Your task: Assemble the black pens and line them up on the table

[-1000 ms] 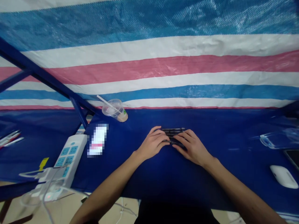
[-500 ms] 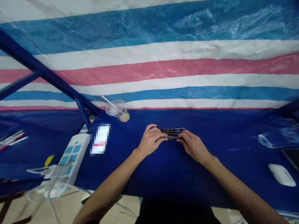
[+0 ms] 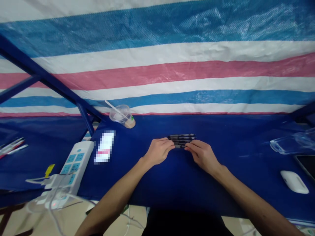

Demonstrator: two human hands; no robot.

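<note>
Several dark pens [image 3: 182, 138] lie side by side in a row on the blue table, running left to right between my hands. My left hand [image 3: 160, 150] is closed at their left ends, thumb and fingers pinching the nearest pen. At the right ends my right hand [image 3: 200, 152] is closed too, its fingertips on the end of that same nearest pen. Its fingers cover the tips of some pens. The farther pens rest just beyond the fingers, close together.
A tilted plastic cup [image 3: 122, 115] with a straw stands at the back left, near a blurred phone [image 3: 105, 146]. A power strip [image 3: 78, 164] with cables lies left. On the right are a white mouse-like object [image 3: 294, 182], a dark device [image 3: 306, 165] and clear plastic [image 3: 283, 144].
The nearest pen has come down against the row, and my left fingers have curled in closer together. The whole view has shifted slightly.
</note>
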